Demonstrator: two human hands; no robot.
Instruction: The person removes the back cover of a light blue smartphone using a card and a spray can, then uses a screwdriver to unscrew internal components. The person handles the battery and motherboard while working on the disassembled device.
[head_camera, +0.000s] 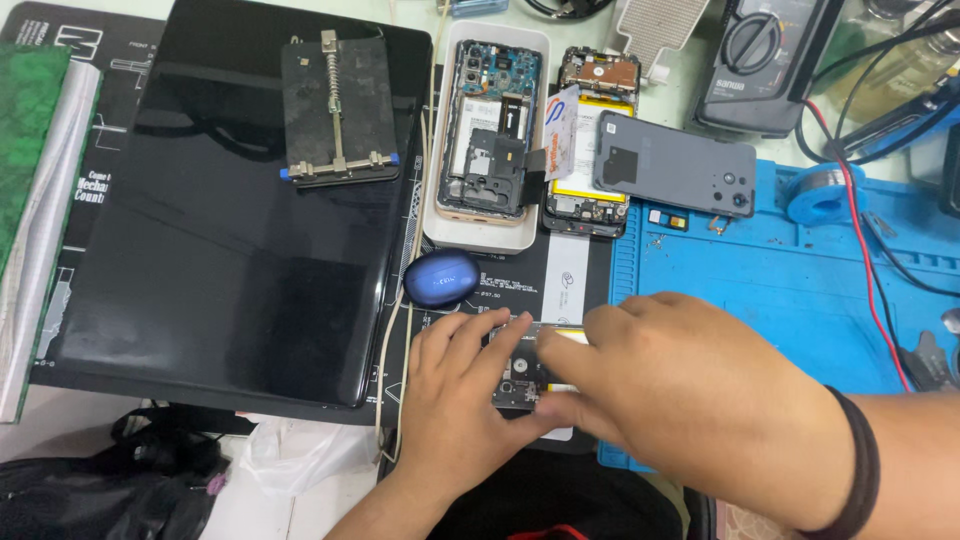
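Closed black laptop far left of the opened phone; left hand lies flat-fingered on the phone's left edge, pinning it steady; right hand, just right, pinches its top and bottom edges. Blue mat lies beyond, right.

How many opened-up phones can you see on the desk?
3. One lies in the white tray, one sits just right of it under the grey back cover, and one is under both hands. More may be hidden.
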